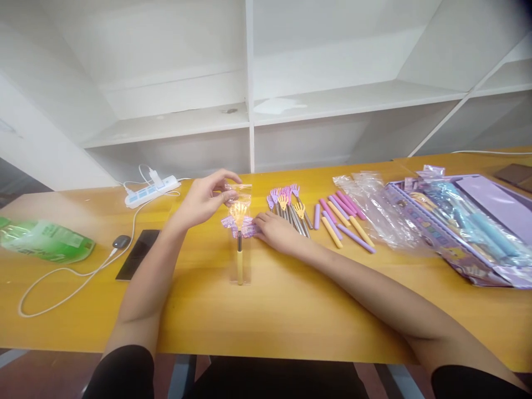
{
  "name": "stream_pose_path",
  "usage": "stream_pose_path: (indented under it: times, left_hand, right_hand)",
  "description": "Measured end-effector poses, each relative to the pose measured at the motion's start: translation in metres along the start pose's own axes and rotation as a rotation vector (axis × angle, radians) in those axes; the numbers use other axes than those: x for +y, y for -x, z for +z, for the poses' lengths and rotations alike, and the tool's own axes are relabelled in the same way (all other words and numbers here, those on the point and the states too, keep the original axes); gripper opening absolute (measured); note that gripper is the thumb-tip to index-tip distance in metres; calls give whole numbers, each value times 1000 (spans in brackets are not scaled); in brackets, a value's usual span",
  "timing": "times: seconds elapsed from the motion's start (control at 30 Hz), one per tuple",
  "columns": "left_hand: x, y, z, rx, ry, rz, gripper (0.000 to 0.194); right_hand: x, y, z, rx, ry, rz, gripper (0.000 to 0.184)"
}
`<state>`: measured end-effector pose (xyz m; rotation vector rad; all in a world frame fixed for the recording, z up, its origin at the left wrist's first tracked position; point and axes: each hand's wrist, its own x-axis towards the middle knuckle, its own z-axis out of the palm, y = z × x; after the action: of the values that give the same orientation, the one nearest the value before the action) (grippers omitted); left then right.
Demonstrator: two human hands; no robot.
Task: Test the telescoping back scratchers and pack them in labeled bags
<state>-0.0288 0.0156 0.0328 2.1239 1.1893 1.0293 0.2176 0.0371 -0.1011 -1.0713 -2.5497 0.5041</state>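
Observation:
A clear plastic bag [246, 266] lies on the table with a back scratcher [240, 257] inside, its yellow hand-shaped head at the top and a yellow handle below. My left hand [210, 195] pinches the bag's upper end between thumb and fingers. Small purple printed cards [248, 226] are at the bag, around the scratcher's neck. My right hand [275, 230] has its fingers closed at the right edge of these cards. Just beyond it lie several back scratcher rods [286, 205] with purple, pink and yellow hand-shaped heads, their lower ends partly hidden by the hand.
Loose pink, purple and yellow tubes [341, 215] lie right of the rods. Beside them are empty clear bags [374, 208] and a purple box [440, 235] of bagged items. On the left are a green bottle [47, 241], a black phone [139, 255] and a power strip [152, 191].

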Motion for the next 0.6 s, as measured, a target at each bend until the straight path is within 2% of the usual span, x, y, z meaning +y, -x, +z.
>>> stream_pose_path:
  times: [0.13, 0.27, 0.37, 0.4, 0.47, 0.53, 0.6]
  left_hand:
    - [0, 0, 2, -1, 24, -10, 23]
    - [0, 0, 4, 5, 70, -40, 22]
    - [2, 0, 5, -2, 93, -59, 25]
    - [3, 0, 6, -2, 95, -61, 28]
    - [4, 0, 6, -3, 98, -62, 32]
    - [5, 0, 7, -5, 98, -63, 34]
    - [5, 0, 7, -6, 93, -58, 35]
  right_hand:
    - [4, -2, 7, 21, 13, 15, 20]
    - [11, -2, 3, 62, -50, 34, 24]
    - [10, -4, -3, 94, -131, 48, 12]
    - [8, -4, -7, 113, -153, 57, 14]
    - [-1, -1, -19, 247, -216, 84, 24]
    - [-14, 5, -35, 512, -300, 72, 29]
    - [-28, 14, -50, 764, -357, -15, 30]
